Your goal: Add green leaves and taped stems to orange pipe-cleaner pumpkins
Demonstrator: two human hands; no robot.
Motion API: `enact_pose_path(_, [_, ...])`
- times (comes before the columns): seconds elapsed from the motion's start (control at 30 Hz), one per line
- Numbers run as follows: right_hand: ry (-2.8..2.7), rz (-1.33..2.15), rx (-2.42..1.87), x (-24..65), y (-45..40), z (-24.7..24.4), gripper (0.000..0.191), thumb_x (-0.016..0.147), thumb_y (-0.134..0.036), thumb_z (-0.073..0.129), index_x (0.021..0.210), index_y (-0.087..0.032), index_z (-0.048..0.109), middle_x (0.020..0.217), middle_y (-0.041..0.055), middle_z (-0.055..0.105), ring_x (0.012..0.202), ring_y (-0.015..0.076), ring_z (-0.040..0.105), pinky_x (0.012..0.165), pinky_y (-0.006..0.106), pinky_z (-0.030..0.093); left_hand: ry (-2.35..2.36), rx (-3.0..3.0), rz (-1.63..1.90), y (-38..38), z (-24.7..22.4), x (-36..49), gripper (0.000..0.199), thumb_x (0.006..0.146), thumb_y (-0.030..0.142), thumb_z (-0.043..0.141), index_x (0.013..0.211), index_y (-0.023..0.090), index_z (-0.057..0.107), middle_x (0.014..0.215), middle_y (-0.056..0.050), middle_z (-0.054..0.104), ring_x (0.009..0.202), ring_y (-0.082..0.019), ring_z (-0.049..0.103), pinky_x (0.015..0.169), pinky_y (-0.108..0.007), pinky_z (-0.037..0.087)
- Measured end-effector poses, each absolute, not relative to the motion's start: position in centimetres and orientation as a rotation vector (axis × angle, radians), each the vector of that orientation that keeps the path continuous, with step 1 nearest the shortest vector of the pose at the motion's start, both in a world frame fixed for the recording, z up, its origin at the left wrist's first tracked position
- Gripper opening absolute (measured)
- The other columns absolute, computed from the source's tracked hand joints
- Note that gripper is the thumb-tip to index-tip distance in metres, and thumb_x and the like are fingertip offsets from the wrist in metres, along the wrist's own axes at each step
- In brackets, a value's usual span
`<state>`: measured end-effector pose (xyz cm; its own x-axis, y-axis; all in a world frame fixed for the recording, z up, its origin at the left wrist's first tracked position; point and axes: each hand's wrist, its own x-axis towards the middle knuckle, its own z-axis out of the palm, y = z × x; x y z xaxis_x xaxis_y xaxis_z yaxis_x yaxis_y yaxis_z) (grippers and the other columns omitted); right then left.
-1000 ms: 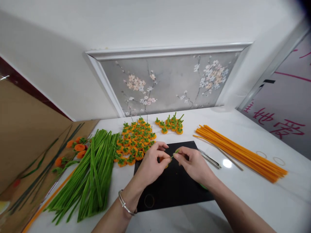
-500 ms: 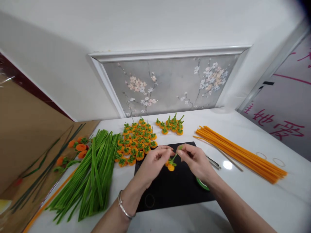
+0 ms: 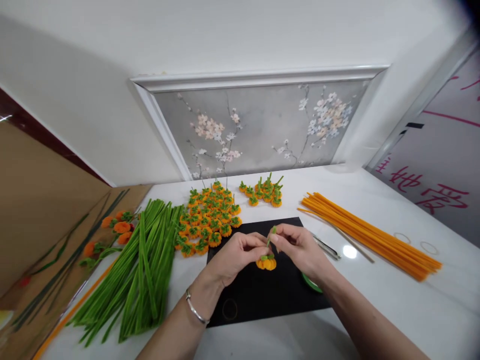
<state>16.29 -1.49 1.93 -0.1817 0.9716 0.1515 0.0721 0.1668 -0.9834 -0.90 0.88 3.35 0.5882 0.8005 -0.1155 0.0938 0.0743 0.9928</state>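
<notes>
Pinching the green stem [image 3: 273,230] in right fingers [image 3: 281,243], holding the pumpkin-shaped chenille ornament [image 3: 266,264] by its top in left fingers [image 3: 258,254]. Apparently shaping the stem; next, bend gently.

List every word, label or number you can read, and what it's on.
“她”: red handwriting on the grey panel at right.
“爱”: same panel.
Smaller character left of “她”: too small to read surely.
Strokes higher up: cut off, unreadable.
Orange-and-green piece, black mat: no lettering visible.
</notes>
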Motion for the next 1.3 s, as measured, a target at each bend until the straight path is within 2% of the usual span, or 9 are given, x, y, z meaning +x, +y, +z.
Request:
enact_pose_path(0.17, [-1.571, 0.883, -1.303, 15.9, -1.6, 1.3, 0.026, 0.087, -0.034, 0.049, 0.066, -0.018, 0.053, 0.055, -0.0035, 0.043, 0.051, 0.0108, 0.038, 0.048, 0.022, 0.031, 1.088, 1.992, 0.723, 0.4, 4.2, -0.3, 0.023, 0.081, 0.015, 0.053, 0.062, 0.016, 0.067, 0.083, -0.003, 0.062, 0.074, -0.013, 0.057, 0.068, -0.025, 0.043])
enact_pose_path(0.4, [-1.518, 0.610, -1.397, 15.2, -2.0, 1.4, 0.025, 0.087, -0.033, 0.050, 0.066, -0.019, 0.051, 0.054, -0.0031, 0.044, 0.048, 0.0109, 0.037, 0.047, 0.023, 0.029, 1.276, 2.510, 1.017, -1.0, 3.8, 1.0, 0.026, 0.084, 0.008, 0.045, 0.067, 0.016, 0.063, 0.078, -0.006, 0.059, 0.081, -0.019, 0.053, 0.079, -0.035, 0.044])
enact_pose_path(0.5, [-1.508, 0.757, -1.265, 15.7, -1.9, 1.7, 0.023, 0.087, -0.032, 0.050, 0.070, -0.018, 0.054, 0.059, -0.0024, 0.046, 0.054, 0.0113, 0.040, 0.051, 0.023, 0.032, 1.192, 2.273, 0.958, -0.9, 4.3, 0.6, 0.025, 0.085, 0.014, 0.048, 0.068, 0.015, 0.066, 0.082, -0.006, 0.060, 0.080, -0.017, 0.054, 0.077, -0.031, 0.044])
enact_pose_path(0.57, [-1.484, 0.924, -1.146, 16.1, -1.8, 1.9, 0.023, 0.087, -0.032, 0.051, 0.070, -0.017, 0.055, 0.062, -0.0015, 0.049, 0.058, 0.0115, 0.042, 0.054, 0.023, 0.034, 1.073, 1.944, 0.819, -0.7, 4.8, 0.1, 0.025, 0.086, 0.023, 0.051, 0.071, 0.015, 0.069, 0.089, -0.005, 0.062, 0.082, -0.016, 0.057, 0.075, -0.027, 0.044])
enact_pose_path(0.7, [-1.380, 1.186, -0.986, 16.4, -1.7, 2.3, 0.024, 0.086, -0.033, 0.054, 0.070, -0.017, 0.057, 0.064, -0.0003, 0.054, 0.061, 0.0117, 0.045, 0.057, 0.023, 0.036, 0.894, 1.270, 0.647, 0.0, 5.1, -0.9, 0.035, 0.089, 0.041, 0.047, 0.087, 0.014, 0.070, 0.094, -0.007, 0.064, 0.083, -0.015, 0.057, 0.071, -0.024, 0.044])
enact_pose_path(0.83, [-1.330, 1.317, -0.874, 16.1, -1.8, 2.4, 0.023, 0.087, -0.033, 0.054, 0.071, -0.017, 0.058, 0.063, -0.0003, 0.056, 0.061, 0.0121, 0.049, 0.059, 0.024, 0.039, 0.742, 1.136, 0.529, 0.4, 4.7, -1.1, 0.022, 0.080, 0.033, 0.064, 0.080, 0.012, 0.071, 0.093, -0.006, 0.060, 0.075, -0.011, 0.054, 0.066, -0.021, 0.042])
enact_pose_path(0.93, [-1.352, 1.295, -0.889, 16.0, -1.9, 2.1, 0.022, 0.086, -0.032, 0.055, 0.070, -0.016, 0.058, 0.063, -0.0009, 0.054, 0.061, 0.0115, 0.047, 0.059, 0.023, 0.039, 0.719, 1.173, 0.574, 0.5, 4.3, -0.9, 0.009, 0.070, 0.020, 0.072, 0.067, 0.012, 0.071, 0.087, -0.004, 0.059, 0.074, -0.010, 0.053, 0.067, -0.022, 0.041])
enact_pose_path(1.03, [-1.414, 1.237, -0.932, 16.0, -1.8, 1.8, 0.023, 0.086, -0.031, 0.054, 0.070, -0.016, 0.058, 0.065, -0.0008, 0.053, 0.062, 0.0114, 0.045, 0.058, 0.023, 0.038, 0.748, 1.199, 0.653, 0.6, 3.8, -0.5, 0.006, 0.065, 0.013, 0.073, 0.060, 0.013, 0.069, 0.083, -0.003, 0.057, 0.072, -0.010, 0.052, 0.067, -0.024, 0.041])
enact_pose_path(1.3, [-1.698, 0.765, -1.142, 16.0, -1.9, 1.8, 0.018, 0.088, -0.022, 0.050, 0.075, -0.017, 0.062, 0.068, 0.0008, 0.057, 0.061, 0.0118, 0.049, 0.057, 0.022, 0.037, 0.985, 1.303, 0.789, 0.6, 2.3, -0.1, 0.002, 0.064, 0.016, 0.073, 0.063, 0.015, 0.073, 0.096, -0.006, 0.056, 0.094, -0.017, 0.054, 0.080, -0.027, 0.041])
